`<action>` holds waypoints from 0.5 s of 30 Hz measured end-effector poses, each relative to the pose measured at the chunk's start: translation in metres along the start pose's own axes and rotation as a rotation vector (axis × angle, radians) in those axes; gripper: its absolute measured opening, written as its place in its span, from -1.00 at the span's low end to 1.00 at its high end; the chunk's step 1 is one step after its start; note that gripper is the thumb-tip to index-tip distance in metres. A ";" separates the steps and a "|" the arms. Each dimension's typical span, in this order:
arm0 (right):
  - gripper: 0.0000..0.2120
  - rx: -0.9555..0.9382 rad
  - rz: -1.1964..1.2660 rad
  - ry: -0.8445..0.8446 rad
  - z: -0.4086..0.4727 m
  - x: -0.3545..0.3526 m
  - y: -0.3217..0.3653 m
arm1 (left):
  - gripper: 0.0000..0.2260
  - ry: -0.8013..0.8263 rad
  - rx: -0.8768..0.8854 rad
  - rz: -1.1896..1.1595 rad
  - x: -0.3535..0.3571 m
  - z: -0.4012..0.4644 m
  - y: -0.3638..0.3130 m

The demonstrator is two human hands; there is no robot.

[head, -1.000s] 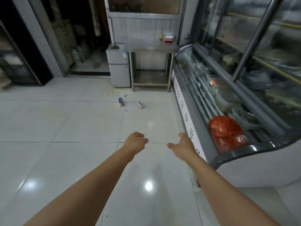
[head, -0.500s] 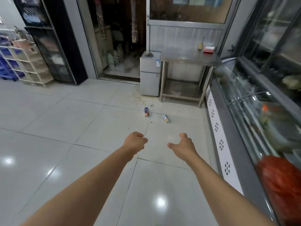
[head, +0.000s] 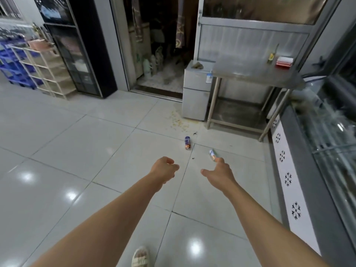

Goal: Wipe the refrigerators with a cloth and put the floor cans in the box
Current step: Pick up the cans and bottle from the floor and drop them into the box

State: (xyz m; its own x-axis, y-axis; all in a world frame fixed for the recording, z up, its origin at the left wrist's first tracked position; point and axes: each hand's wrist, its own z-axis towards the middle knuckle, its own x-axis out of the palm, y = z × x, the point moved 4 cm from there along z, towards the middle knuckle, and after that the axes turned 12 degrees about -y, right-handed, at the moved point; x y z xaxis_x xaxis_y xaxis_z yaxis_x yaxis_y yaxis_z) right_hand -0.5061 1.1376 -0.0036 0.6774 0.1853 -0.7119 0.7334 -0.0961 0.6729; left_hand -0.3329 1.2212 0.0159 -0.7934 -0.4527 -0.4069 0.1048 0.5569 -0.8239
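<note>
Lying on the tiled floor (head: 81,151) ahead: dark can (head: 187,143) and pale can (head: 212,154), near each other, neither collected. Left hand (head: 163,169) loosely curled, empty; right hand (head: 218,171) spread, empty. No box or cloth visible; small refrigerator (head: 195,95) beyond, wiping status unknowable.

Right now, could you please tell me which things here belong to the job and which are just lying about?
Job: blue can, silver can, small fridge, display fridge.
Lying about: red box, steel table, shelf rack, blue crates.
</note>
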 end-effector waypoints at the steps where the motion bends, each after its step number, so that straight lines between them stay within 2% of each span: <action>1: -0.33 0.007 0.000 -0.008 0.017 0.007 0.009 | -0.68 0.005 0.004 0.007 0.000 0.021 -0.007; 9: -0.35 0.118 0.049 -0.095 0.147 0.044 0.069 | -0.67 0.099 0.040 0.104 0.001 0.189 -0.071; 15: -0.35 0.224 0.059 -0.157 0.237 0.043 0.076 | -0.67 0.184 0.029 0.171 0.037 0.281 -0.118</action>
State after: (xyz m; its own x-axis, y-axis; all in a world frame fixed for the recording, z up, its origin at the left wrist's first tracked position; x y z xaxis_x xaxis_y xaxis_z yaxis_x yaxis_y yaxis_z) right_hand -0.4083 0.9062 -0.0305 0.7072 0.0204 -0.7068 0.6744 -0.3198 0.6655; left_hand -0.2057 0.9430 -0.0124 -0.8580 -0.2180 -0.4652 0.2620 0.5932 -0.7612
